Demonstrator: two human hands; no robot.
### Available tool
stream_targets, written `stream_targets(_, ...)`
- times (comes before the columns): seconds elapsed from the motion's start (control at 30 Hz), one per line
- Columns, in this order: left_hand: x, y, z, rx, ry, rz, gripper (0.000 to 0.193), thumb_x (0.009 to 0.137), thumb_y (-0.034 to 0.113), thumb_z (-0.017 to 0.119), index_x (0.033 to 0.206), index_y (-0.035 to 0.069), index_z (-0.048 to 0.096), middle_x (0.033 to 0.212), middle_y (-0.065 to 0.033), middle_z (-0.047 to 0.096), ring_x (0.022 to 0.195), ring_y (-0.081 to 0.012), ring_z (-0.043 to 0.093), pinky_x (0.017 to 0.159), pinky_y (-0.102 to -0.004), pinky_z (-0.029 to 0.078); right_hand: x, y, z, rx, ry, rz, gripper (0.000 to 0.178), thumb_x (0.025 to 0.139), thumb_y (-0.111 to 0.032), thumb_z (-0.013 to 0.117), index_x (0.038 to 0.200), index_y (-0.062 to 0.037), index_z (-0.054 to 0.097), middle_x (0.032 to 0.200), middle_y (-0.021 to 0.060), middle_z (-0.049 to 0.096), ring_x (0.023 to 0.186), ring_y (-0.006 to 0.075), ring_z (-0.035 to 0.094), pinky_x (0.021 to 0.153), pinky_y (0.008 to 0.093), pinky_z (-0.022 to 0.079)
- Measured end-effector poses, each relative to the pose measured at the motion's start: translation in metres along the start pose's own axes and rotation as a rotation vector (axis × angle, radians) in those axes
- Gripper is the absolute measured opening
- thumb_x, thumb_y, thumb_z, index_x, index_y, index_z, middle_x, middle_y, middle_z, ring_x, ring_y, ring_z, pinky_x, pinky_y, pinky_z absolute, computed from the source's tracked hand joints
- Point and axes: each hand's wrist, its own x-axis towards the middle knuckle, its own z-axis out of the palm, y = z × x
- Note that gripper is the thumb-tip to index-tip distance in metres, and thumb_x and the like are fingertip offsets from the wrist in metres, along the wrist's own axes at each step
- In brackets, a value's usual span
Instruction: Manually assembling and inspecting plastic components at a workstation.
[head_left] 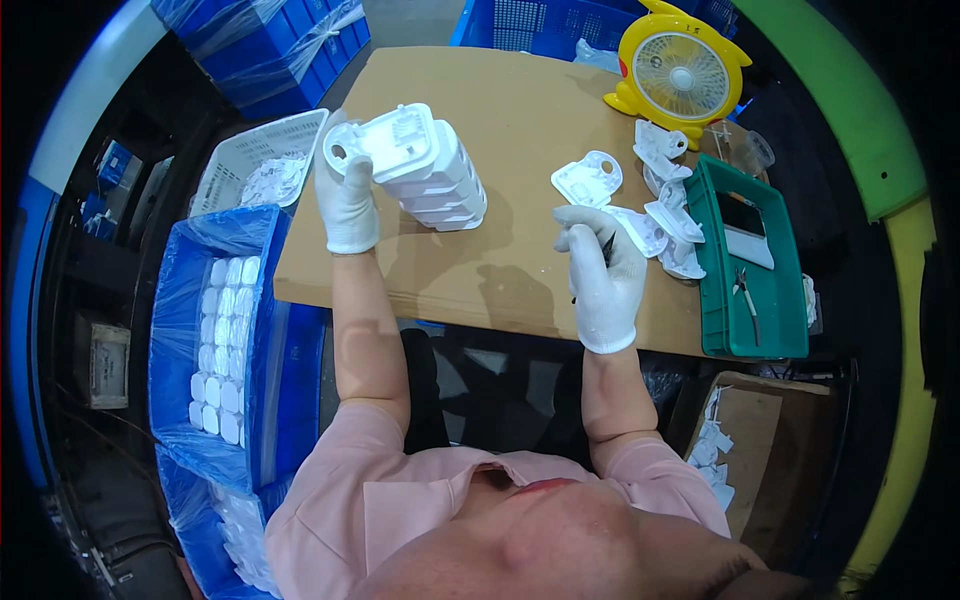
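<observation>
On the left of the board, my gloved left hand (pixel 350 205) is closed on the holed end of a white plastic housing (pixel 400 140). This piece lies over the top of a stack of similar white housings (pixel 445 195); whether it rests fully on the stack I cannot tell. My gloved right hand (pixel 605 285) is curled round a thin black tool (pixel 608 247), whose kind is mostly hidden by the fingers. Just beyond that hand sits a loose white housing (pixel 588 180) with a round hole. Several more loose white housings (pixel 665 210) are heaped to its right.
A green tray (pixel 712 320) with nippers (pixel 745 300) stands on the right, a yellow fan (pixel 682 75) behind it. At left are a white basket (pixel 215 170) of scraps and a blue crate (pixel 175 310) packed with white parts. A cardboard box (pixel 760 450) sits lower right.
</observation>
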Motion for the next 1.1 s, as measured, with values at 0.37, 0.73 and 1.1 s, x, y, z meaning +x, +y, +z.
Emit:
stream_targets(0.37,0.001,-0.007,0.001,0.005,-0.091,-0.067,0.104,0.067,0.058,0.08,0.137,-0.005,0.039,0.122,-0.0114,0.052,0.117,-0.0233,0.051,0.101,-0.0367,0.039,0.006,0.005,0.006,0.016,0.01,0.026,0.019,0.092,-0.01,0.054,0.101,0.0007,0.067,0.072,-0.0005,0.059,0.049,-0.0006,0.035,0.045,0.0174,0.026)
stream_targets(0.73,-0.001,-0.009,-0.001,-0.07,-0.075,-0.139,0.108,0.066,0.057,0.082,0.141,-0.004,0.034,0.13,-0.0146,0.049,0.123,-0.0256,0.048,0.106,-0.0391,0.036,0.009,0.011,0.004,0.013,0.038,0.012,0.019,0.093,-0.011,0.054,0.099,-0.0001,0.068,0.071,-0.0013,0.058,0.049,-0.0008,0.035,0.046,0.0174,0.026)
stream_targets(1.1,0.005,-0.011,-0.001,-0.102,-0.138,-0.035,0.104,0.072,0.048,0.08,0.145,-0.001,0.025,0.141,-0.0194,0.04,0.13,-0.0295,0.041,0.11,-0.0416,0.032,0.039,0.031,-0.03,-0.278,0.183,-0.09,0.02,0.091,-0.015,0.058,0.1,-0.0004,0.068,0.072,0.0002,0.062,0.062,0.0081,0.054,0.058,0.0228,0.042)
